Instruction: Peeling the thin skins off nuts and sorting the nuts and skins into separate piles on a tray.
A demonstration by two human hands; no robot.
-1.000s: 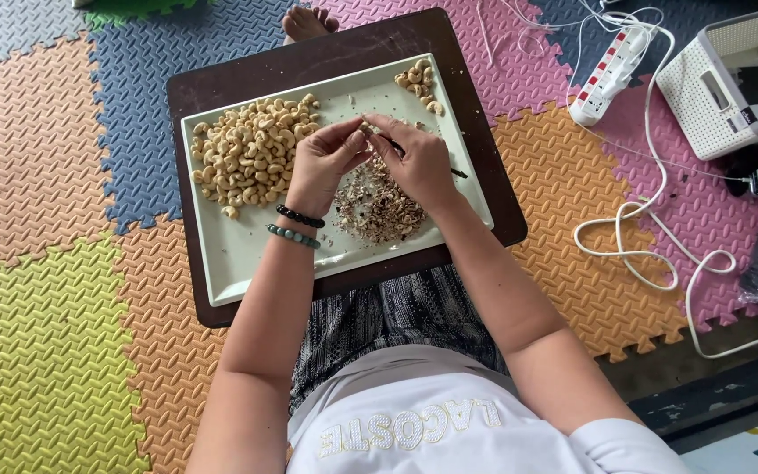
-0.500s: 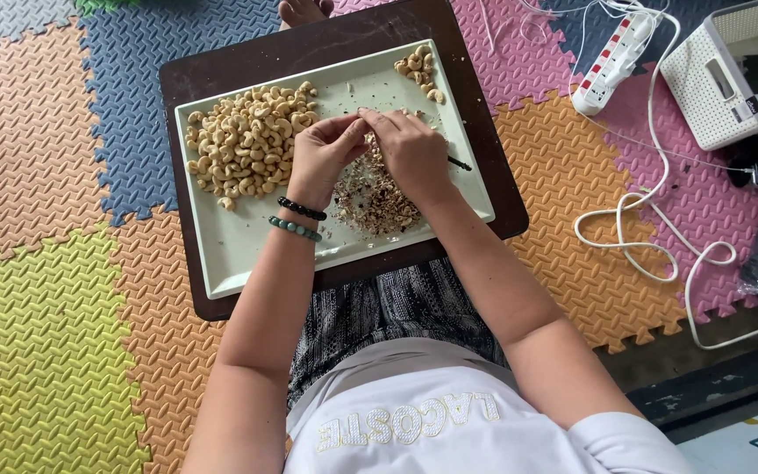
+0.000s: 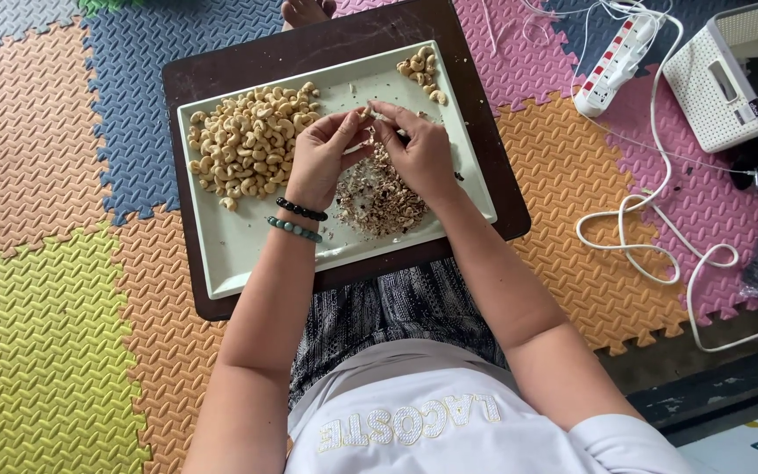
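Note:
My left hand and my right hand meet over the middle of a pale rectangular tray, pinching a single cashew nut between their fingertips. A thin dark tool seems to lie under my right hand, mostly hidden. Below the hands lies a heap of brown skin flakes. A large pile of cashews fills the tray's left part. A small pile of cashews sits at its far right corner. Two bead bracelets circle my left wrist.
The tray rests on a dark brown board over my lap, on coloured foam floor mats. To the right lie a white power strip, a looping white cable and a white box-shaped device. A bare foot shows beyond the board.
Both hands stay together over the flake heap, fingers shifting slightly on the nut. The view has drifted a little, so the tray sits higher in the picture.

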